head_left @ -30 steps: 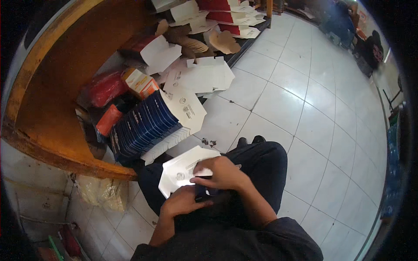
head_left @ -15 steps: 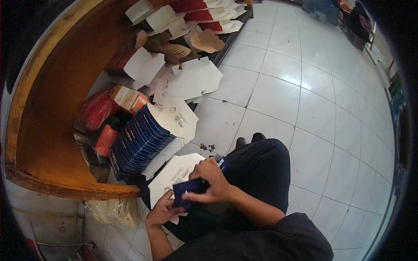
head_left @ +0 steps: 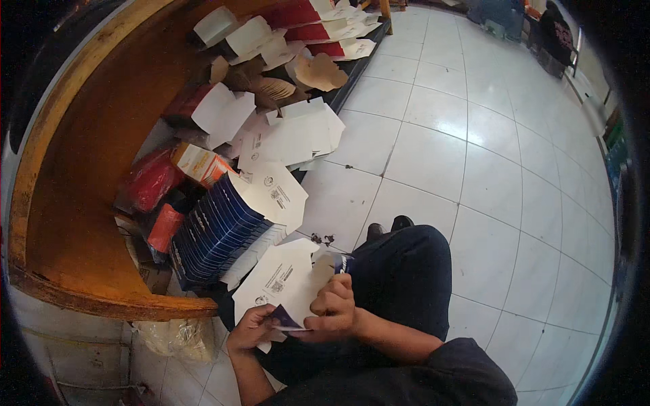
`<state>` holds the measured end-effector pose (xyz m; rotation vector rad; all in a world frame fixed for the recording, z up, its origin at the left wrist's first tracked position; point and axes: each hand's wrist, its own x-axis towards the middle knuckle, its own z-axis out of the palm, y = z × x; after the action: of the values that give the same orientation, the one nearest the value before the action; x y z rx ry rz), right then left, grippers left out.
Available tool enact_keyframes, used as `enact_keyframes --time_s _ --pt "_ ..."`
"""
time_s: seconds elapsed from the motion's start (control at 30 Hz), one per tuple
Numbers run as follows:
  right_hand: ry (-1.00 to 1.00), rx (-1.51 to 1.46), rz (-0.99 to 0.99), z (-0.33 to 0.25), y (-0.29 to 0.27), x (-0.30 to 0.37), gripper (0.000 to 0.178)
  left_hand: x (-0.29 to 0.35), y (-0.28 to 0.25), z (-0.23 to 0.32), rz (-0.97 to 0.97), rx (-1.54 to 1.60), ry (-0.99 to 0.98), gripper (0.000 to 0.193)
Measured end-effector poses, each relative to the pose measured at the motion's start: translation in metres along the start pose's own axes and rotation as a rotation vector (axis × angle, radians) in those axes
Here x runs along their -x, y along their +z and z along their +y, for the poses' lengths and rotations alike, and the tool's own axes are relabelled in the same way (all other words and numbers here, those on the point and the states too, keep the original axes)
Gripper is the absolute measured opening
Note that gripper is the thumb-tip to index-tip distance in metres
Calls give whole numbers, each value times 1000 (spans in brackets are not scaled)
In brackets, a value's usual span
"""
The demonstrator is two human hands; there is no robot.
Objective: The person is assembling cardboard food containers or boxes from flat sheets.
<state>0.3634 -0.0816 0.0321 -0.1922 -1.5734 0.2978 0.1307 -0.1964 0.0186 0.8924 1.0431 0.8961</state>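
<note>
A white-and-dark-blue cardboard box, partly folded, lies over my lap with its printed white panel facing up. My left hand pinches its near left corner, where a small dark blue flap stands up. With fingers curled, my right hand grips the right side, and a side panel bends upward beyond the knuckles. Part of the box is hidden under both hands. Left of it and farther off, a stack of nested dark blue boxes leans in a row, white lids spread toward the floor.
More white cardboard boxes lie beyond the stack, with brown paper trays and red boxes farther back. An orange-and-white carton and a red plastic-wrapped bundle sit by the curved wooden panel. White floor tiles stretch to the right.
The dark blue panel between my hands has tipped to a small flap. My right hand has curled and shifted right, and a side panel now bends up by it.
</note>
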Motion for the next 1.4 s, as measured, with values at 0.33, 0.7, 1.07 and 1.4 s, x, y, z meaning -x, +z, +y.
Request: enact_keyframes --time_s 0.33,0.7,1.07,1.4 --pt "493 -194 -812 10 -22 -14 33 -12 27 29 72 -82 -178 67" --pt "459 97 -791 5 -25 -5 26 -16 40 52 115 -296 -199 86" --pt "621 -41 -1023 22 -48 -8 30 -43 56 69 134 -794 -53 99" --pt "981 -486 -234 49 -83 -17 27 -66 60 75 380 -691 695 48"
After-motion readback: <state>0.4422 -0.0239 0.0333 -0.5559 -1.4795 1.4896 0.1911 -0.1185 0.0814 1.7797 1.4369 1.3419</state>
